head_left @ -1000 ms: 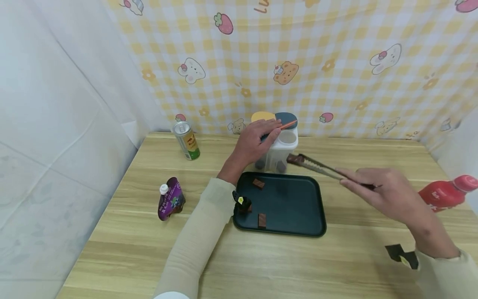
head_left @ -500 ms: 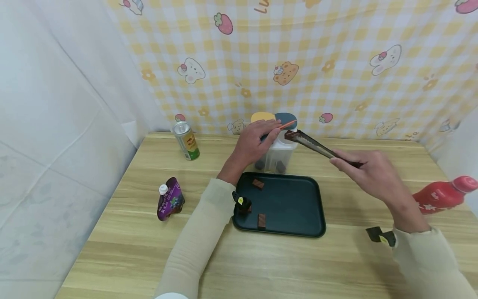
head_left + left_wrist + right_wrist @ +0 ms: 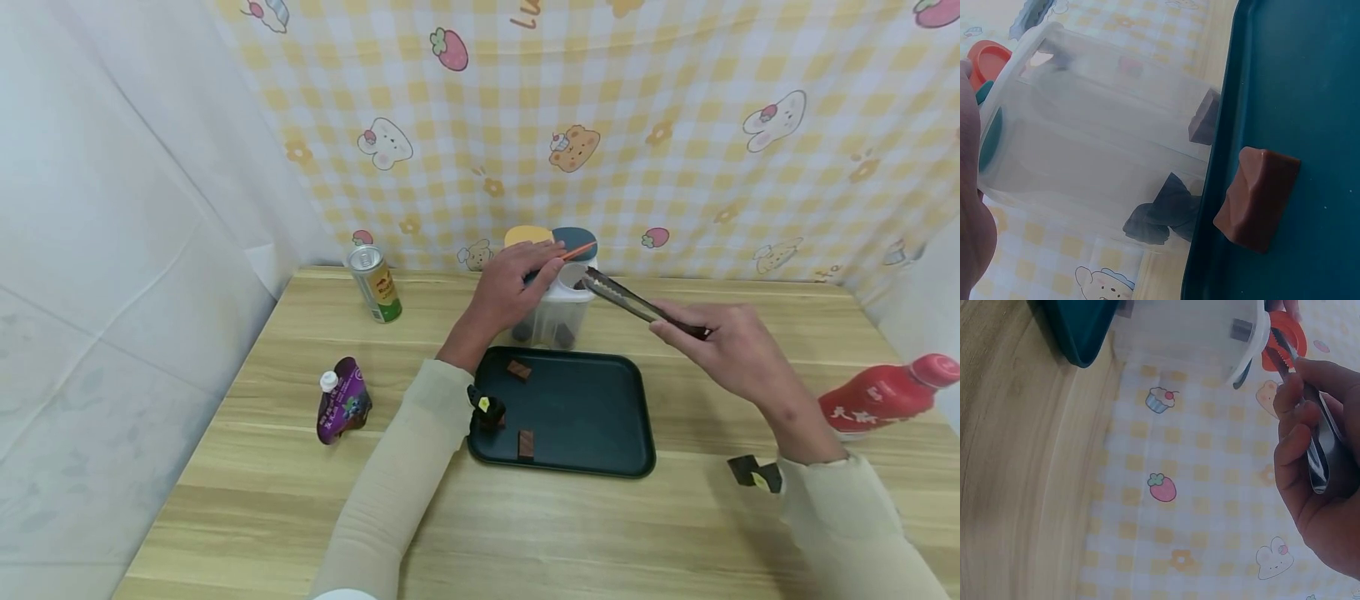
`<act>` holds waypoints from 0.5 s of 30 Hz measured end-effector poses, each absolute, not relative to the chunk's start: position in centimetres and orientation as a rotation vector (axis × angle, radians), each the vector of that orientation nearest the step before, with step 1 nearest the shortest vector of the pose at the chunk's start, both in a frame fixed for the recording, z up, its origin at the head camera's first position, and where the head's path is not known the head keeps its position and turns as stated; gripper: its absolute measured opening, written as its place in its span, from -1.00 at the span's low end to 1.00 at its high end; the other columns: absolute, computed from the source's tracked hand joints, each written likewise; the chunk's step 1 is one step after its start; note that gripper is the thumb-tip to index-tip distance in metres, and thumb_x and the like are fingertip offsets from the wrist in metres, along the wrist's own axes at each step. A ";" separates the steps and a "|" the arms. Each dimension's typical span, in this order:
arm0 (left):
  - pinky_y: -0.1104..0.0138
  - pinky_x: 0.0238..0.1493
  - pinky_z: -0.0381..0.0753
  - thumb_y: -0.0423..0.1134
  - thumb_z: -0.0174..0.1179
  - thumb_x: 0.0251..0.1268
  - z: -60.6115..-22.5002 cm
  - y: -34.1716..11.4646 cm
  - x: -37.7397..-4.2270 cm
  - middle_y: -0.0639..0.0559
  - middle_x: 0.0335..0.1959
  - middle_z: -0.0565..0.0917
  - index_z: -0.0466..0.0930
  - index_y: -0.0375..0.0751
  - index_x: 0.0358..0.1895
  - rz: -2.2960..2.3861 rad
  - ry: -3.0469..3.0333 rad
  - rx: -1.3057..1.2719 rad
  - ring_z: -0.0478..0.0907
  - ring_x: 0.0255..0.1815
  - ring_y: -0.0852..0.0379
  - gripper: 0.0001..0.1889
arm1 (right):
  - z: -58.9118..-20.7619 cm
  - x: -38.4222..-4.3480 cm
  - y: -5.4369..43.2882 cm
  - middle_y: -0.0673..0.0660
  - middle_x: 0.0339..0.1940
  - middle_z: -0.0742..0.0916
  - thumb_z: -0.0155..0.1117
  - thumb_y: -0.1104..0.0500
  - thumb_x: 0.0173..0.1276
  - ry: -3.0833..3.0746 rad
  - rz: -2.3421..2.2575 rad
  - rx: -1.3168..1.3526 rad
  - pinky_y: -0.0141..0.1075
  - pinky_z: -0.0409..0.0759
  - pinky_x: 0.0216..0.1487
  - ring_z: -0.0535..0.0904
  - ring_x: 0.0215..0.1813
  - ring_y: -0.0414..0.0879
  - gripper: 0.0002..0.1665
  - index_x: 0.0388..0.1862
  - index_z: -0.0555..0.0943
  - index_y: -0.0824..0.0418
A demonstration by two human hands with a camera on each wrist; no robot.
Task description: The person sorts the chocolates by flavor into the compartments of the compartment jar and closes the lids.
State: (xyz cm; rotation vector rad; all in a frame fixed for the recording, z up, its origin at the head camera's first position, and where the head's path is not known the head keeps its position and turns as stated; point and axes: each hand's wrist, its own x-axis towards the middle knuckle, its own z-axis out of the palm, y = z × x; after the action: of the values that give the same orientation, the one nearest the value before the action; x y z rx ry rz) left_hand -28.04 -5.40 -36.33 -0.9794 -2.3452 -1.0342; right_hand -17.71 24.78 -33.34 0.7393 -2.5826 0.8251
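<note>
My left hand lies over the top of a clear multi-compartment container, its orange lid raised between fingers and thumb. My right hand grips metal tongs, whose serrated tips are parted at the uncovered round opening. Inside, just below the rim, a brown chocolate piece shows in the right wrist view. Other dark pieces lie at the container's bottom. On the dark green tray sit chocolate pieces; the left wrist partly covers one.
A can and a purple spouted pouch stand on the left of the wooden table. A red bottle is at the right, near my right forearm. A checked curtain hangs behind.
My right hand has moved up and left, bringing the tongs to the opening. The chocolate piece has left their tips and is inside the container. My left hand stays in place.
</note>
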 end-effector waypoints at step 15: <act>0.41 0.49 0.14 -0.11 0.06 0.64 -36.3 -5.4 -28.0 -0.02 0.30 0.63 0.63 -0.16 0.33 -1.039 -2.340 -0.980 0.45 0.41 0.13 -0.61 | -33.4 -17.7 24.7 -0.07 -0.56 0.63 0.47 0.22 0.39 -2.601 0.796 0.729 -0.40 0.22 -0.64 0.31 -0.63 -0.23 -0.58 0.21 0.73 0.25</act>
State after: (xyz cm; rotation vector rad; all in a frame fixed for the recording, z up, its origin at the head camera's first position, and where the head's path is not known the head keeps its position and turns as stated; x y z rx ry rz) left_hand -27.98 -5.39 -36.27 -0.9797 -2.3397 -1.0393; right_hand -17.71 24.75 -33.43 0.7294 -2.6008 0.7959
